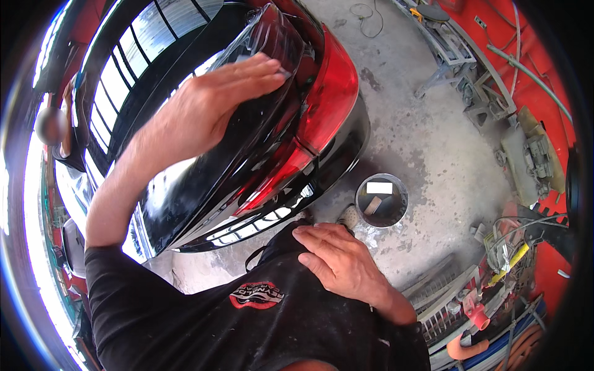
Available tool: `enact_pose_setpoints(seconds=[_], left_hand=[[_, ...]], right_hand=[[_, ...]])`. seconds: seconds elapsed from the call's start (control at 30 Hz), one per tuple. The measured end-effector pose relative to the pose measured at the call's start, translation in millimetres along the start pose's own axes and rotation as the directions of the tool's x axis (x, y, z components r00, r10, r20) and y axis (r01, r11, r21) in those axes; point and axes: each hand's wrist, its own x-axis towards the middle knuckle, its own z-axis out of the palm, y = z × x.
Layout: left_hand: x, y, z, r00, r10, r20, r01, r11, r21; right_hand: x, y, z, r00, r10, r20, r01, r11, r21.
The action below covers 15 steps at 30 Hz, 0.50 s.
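Observation:
My left hand [229, 93] reaches over the rear corner of a glossy black car [204, 179], its fingers stretched out and held close together. The palm faces the bodywork; whether it touches is hard to tell. Just beyond the fingertips lies a wrinkled, shiny clear patch that looks like plastic film [272, 37]. To the right of this hand is the red tail light [334, 93]. My right hand [337, 256] is in front of my black shirt [204, 309], fingers extended, with no object visible in it.
A round bucket [405, 210] on the concrete floor [427, 148] holds a white block and darker pieces. Metal parts [532, 161], hoses and cables line the red wall at the right. Another person [68, 123] is beyond the car at the far left.

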Motion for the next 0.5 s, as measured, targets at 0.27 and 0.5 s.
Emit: enact_pose_setpoints(seconds=[0.27, 0.5], left_hand=[[5, 4, -4, 0.998, 0.046, 0.04, -0.047, 0.999, 0.025], [34, -30, 8, 1.0, -0.004, 0.031, 0.002, 0.997, 0.073]], right_hand=[[4, -3, 0, 1.0, -0.004, 0.014, 0.004, 1.0, -0.01], [6, -10, 1, 0.997, -0.051, 0.064, 0.052, 0.999, -0.015]])
